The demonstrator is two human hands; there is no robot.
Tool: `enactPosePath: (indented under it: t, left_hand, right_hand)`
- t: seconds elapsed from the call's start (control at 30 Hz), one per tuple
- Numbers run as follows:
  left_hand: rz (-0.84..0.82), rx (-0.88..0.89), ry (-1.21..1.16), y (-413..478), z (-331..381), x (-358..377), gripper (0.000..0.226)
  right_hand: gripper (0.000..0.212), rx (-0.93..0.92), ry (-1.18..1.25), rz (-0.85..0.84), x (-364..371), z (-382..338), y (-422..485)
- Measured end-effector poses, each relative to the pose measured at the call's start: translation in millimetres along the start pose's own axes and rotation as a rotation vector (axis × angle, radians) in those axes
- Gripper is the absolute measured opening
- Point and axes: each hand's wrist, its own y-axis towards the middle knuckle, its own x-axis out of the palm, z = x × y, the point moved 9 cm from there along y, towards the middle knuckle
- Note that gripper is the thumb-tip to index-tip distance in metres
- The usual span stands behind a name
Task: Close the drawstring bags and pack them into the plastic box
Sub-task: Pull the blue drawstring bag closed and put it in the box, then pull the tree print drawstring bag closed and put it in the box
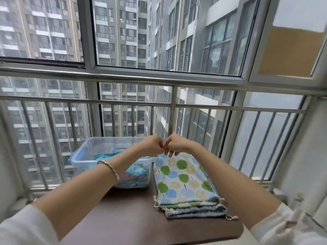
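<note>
A stack of flat drawstring bags (185, 181) lies on the right of the small brown table; the top one shows green, blue and yellow leaf shapes. A clear plastic box (92, 152) with blue handles stands at the table's far left and holds several bags in teal fabric. My left hand (150, 145) and my right hand (175, 144) meet above the far end of the stack, fingers curled and almost touching. What they pinch is too small to make out; it sits where the top bag's far edge lies.
The brown table (123, 218) has a rounded near-right corner. A steel railing (173, 106) and a large window stand just behind the box and the bags. A white wall closes the right side.
</note>
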Motion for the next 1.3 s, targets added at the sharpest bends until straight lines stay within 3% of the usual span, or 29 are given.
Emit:
enactPosePath:
  t: [0.13,0.3,0.43,0.57,0.63,0.73,0.8,0.87,0.97,1.1,1.3]
  left_hand:
    - [-0.287,-0.057,0.113,-9.9,10.1,82.7,0.022]
    - [-0.573,-0.045,0.524,-37.8,-16.0,168.7,0.035]
    - [-0.454,0.031,0.564,-39.3,-12.9,177.6,0.035]
    - [-0.308,0.084,0.452,-17.7,0.5,152.3,0.026]
    - [-0.147,0.066,0.321,-5.1,13.9,122.3,0.019]
    - [0.149,0.025,-0.039,3.7,32.1,68.4,0.007]
    - [0.271,0.008,-0.237,5.0,39.6,41.7,0.005]
    - [0.35,-0.027,-0.442,9.2,40.0,17.6,0.002]
    - [0.418,-0.124,-0.758,19.2,24.6,-21.1,0.011]
    - [0.43,-0.115,-0.956,23.2,16.3,-70.4,0.018]
    - [0.485,-0.023,-1.082,2.0,30.4,-116.5,0.006]
  right_hand:
    - [0.041,0.143,-0.079,-0.092,20.9,70.7,-33.0]
    - [0.032,0.287,-0.351,-0.13,35.5,148.1,-58.6]
    - [0.051,0.396,-0.691,-0.407,57.4,195.6,-82.4]
    - [0.059,0.405,-0.607,-0.363,53.8,199.8,-91.0]
    - [0.06,0.418,-0.639,-0.315,48.4,200.6,-88.1]
    - [0.032,0.511,-0.659,-0.193,31.4,198.5,-80.1]
    - [0.02,0.495,-0.546,0.018,6.6,181.9,-71.3]
    - [0.015,0.414,-0.281,0.337,-32.6,157.8,-64.0]
    - [0.016,0.239,0.071,0.616,-85.0,118.3,-57.4]
    - [0.025,0.023,0.274,0.762,-138.8,67.4,-61.7]
    - [0.021,-0.098,0.423,0.835,-176.6,27.1,-79.6]
